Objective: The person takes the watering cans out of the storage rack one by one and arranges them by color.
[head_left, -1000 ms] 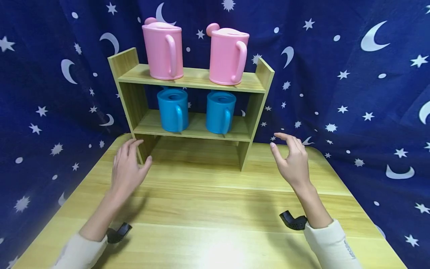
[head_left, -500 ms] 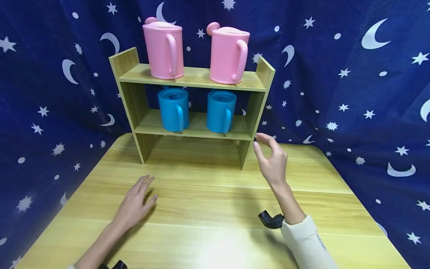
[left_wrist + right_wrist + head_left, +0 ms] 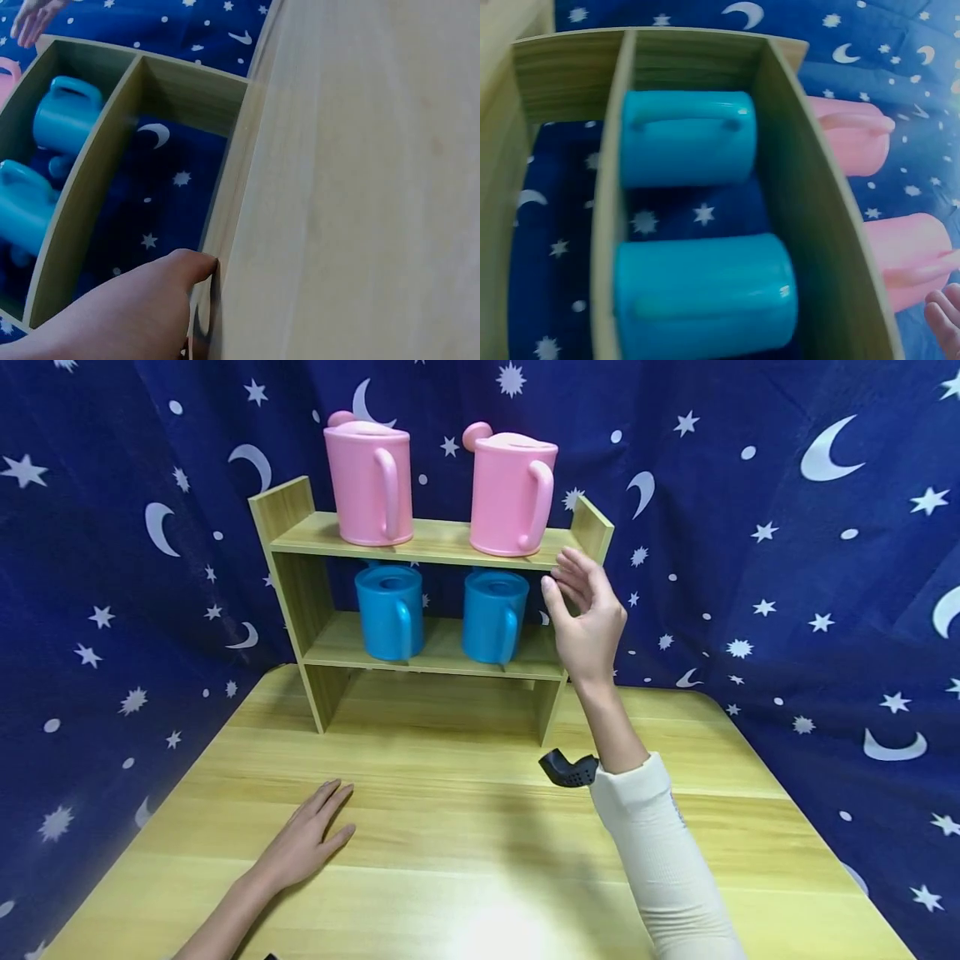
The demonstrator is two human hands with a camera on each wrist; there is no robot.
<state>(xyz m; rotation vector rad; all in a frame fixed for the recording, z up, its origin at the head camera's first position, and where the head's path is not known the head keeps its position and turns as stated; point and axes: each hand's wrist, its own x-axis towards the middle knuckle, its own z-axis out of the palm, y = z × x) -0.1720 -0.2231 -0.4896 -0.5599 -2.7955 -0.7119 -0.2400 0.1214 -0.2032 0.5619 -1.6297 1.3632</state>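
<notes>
My right hand (image 3: pixel 588 614) is raised at the right end of the wooden shelf (image 3: pixel 442 552), fingers and thumb apart with nothing between them. Just up and left of it, the right pink watering can (image 3: pixel 504 497) stands on the top board, handle towards the hand. In the right wrist view the fingertips (image 3: pixel 946 319) appear close by that can's handle. Another pink watering can (image 3: pixel 370 485) stands to its left. Two blue watering cans, one on the left (image 3: pixel 388 614) and one on the right (image 3: pixel 491 618), occupy the board below. My left hand (image 3: pixel 303 839) rests on the table, fingers extended.
The shelf stands on a light wooden table (image 3: pixel 420 893) near its back edge. A dark blue curtain (image 3: pixel 750 568) with moons and stars hangs behind and along both sides. A black wrist camera mount (image 3: pixel 568 770) sticks out from the right sleeve.
My right hand has moved left and up, from over the table to beside the top board. My left hand has dropped back from the shelf's left side onto the table. The watering cans stay put.
</notes>
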